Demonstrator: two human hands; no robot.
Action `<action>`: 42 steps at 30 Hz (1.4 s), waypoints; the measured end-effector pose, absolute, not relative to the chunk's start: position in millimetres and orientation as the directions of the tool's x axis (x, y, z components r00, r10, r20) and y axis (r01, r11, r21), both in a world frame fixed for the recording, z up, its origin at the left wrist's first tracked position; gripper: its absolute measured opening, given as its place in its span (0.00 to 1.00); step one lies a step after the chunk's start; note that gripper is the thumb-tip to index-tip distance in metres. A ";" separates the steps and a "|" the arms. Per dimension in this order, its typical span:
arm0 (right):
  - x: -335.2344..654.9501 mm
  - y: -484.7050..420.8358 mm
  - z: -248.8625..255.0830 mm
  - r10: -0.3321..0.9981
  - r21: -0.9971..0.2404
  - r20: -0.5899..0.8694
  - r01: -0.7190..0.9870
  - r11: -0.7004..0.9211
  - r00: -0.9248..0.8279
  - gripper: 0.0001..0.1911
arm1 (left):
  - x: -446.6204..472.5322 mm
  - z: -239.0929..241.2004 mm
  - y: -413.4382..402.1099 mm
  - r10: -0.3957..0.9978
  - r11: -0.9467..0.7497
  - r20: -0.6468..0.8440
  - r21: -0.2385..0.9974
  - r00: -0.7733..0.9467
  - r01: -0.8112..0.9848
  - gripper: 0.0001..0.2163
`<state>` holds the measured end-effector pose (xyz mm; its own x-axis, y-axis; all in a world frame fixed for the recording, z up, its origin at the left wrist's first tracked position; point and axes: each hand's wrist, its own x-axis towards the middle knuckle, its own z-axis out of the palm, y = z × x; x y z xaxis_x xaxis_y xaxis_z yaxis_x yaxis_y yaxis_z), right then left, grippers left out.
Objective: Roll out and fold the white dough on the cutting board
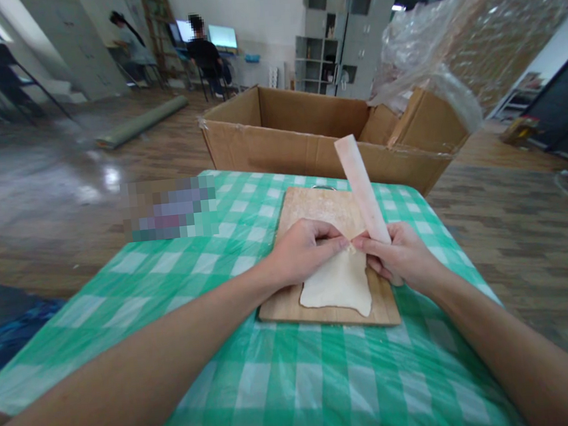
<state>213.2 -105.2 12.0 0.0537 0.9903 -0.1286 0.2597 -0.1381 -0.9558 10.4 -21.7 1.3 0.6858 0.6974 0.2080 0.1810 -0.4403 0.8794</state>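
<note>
A flat sheet of pale dough (339, 288) lies on a wooden cutting board (313, 203), its lower edge wavy. My left hand (303, 250) is closed, thumb and forefinger pinching the dough near its upper end. Wrapped in the fingers of my right hand (404, 253) is a pale wooden rolling pin (358, 179), tilted with its far end raised over the board. The thumb and forefinger of that same hand meet the left fingertips at a small bit of dough. White flour dusts the upper part of the board.
A green and white checked cloth (229, 372) covers the table. Behind it stands a large open cardboard box (276, 130) with clear plastic wrap (447, 30). A blurred patch (170, 210) lies at the table's left edge. Two people sit at desks in the background.
</note>
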 end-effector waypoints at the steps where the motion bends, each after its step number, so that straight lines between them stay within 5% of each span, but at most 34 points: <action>1: 213.2 -104.7 12.2 0.988 -0.952 -0.144 0.265 -0.153 0.052 0.21 | 10.1 0.5 -21.8 0.695 -0.442 0.212 0.879 0.687 0.176 0.12; 14: 212.8 -103.3 6.4 0.981 -0.969 -0.036 0.234 -0.082 0.193 0.16 | 5.9 0.6 -20.4 0.692 -0.335 0.150 0.933 0.706 0.130 0.13; 23: 217.7 -101.8 4.5 0.995 -0.977 -0.076 0.194 -0.087 0.063 0.19 | -0.5 -0.3 -15.8 0.684 -0.209 0.120 0.977 0.720 0.035 0.19; 31: 216.9 -105.7 3.2 0.991 -0.956 0.047 0.292 0.009 0.125 0.18 | 0.0 -0.3 -18.8 0.672 -0.361 0.147 0.921 0.726 0.148 0.19; 38: 219.0 -103.3 5.9 0.991 -0.997 -0.070 0.002 -0.071 0.114 0.21 | -0.1 -1.7 -14.6 0.689 -0.276 0.135 0.957 0.712 0.086 0.13; 42: 218.4 -103.8 7.7 0.990 -0.994 -0.091 0.043 -0.096 0.103 0.20 | 0.3 -1.7 -13.5 0.713 -0.304 0.155 0.947 0.683 0.103 0.13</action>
